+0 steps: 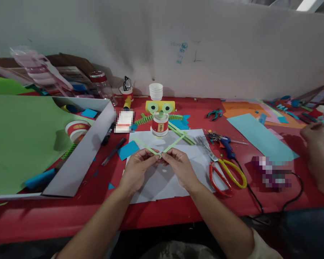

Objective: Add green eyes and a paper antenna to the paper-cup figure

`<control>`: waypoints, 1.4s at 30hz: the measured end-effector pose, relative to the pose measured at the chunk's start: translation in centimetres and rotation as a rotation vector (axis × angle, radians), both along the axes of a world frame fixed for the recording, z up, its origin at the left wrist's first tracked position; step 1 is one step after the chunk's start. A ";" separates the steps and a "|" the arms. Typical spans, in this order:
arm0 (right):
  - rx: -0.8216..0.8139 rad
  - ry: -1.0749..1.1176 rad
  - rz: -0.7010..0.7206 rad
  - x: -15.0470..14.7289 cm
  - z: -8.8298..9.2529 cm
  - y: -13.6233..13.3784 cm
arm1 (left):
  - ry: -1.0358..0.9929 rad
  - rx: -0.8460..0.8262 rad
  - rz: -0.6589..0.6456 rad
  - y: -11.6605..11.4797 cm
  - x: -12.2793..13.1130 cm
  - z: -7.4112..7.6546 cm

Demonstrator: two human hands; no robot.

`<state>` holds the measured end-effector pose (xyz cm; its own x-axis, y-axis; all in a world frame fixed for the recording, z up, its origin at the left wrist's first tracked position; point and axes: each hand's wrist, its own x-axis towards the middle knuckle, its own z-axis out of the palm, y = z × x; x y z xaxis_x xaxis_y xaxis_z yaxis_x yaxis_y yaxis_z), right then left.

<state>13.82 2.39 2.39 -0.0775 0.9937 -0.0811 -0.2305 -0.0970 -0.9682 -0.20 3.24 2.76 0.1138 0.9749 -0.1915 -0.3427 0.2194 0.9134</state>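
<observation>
Two pale green paper strips (173,144) meet at their ends in a V between my fingertips. My left hand (139,167) pinches the left strip close to the joint. Gripping the other side of the joint is my right hand (179,167). Beneath both hands lies a white paper sheet (151,190). Just beyond them stands a red-and-white paper cup (160,126) figure with folded green paper arms and a yellow paper tube (160,107) bearing two round eyes. More green strips (187,137) rest right of the cup.
Scissors (218,169) with red and yellow handles and a blue glue gun (226,145) lie to the right. Beyond is light blue paper (261,136). A white box (83,162) stands left, beside a marker (113,151). At far right is another person's hand (314,136).
</observation>
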 end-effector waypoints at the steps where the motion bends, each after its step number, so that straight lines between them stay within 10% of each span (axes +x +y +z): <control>1: 0.013 -0.004 -0.001 0.0 0.1 0.0 | -0.003 0.006 0.022 0.0 0.1 0.1; 42: -0.068 0.032 -0.130 -0.6 -0.1 -0.1 | -0.058 0.007 -0.063 0.4 -1.0 0.3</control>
<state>13.24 2.29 2.32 0.0478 0.9879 -0.1478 -0.2757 -0.1291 -0.9525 -1.25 3.69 3.03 0.1858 0.9667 -0.1761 -0.3804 0.2360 0.8942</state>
